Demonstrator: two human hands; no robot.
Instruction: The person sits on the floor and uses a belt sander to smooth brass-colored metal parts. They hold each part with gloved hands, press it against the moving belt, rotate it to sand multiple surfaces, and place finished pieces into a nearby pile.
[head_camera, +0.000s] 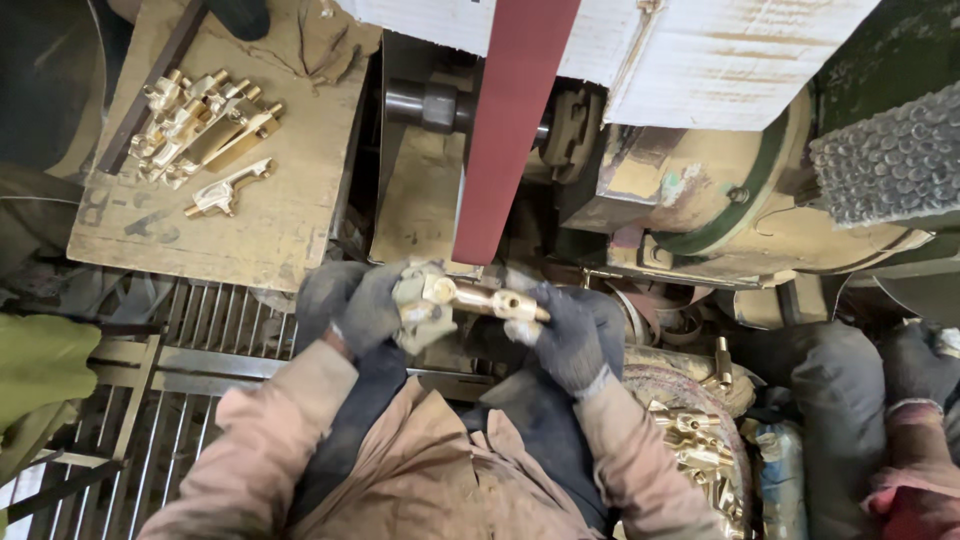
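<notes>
Honestly, here's how it looks from above:

left hand: the left hand (362, 305), in a dark glove, is wrapped round the thick end of the brass part (470, 298), with a pale rag bunched between glove and metal.
right hand: the right hand (566, 335), gloved too, pinches the other end, so both hands are closed on the one piece, a little apart from each other.
part: a golden tube-like casting with round bosses and holes, held level just below the lower end of the belt (510, 120).
belt: a dark red abrasive strip, matte, running straight up into the machine (700, 190).
risk, fingers: I'd say the gloves sit very near that belt; a slip could drag fabric or the rag in.
risk, grip: smooth brass and a two-end hold, so a snag could twist it loose, I reckon.
risk, heat: metal likely warms up fast, which may be why the rag is there.
machine: worn housing, chipped cream and green paint, dusty.
board: a scuffed board (290, 210) holds a pile (200, 120) of similar shiny pieces.
basket: a round basket (690, 385) with more brass parts sits by the right knee.
neighbour: another person's sleeve (915, 440) is at the far right.
</notes>
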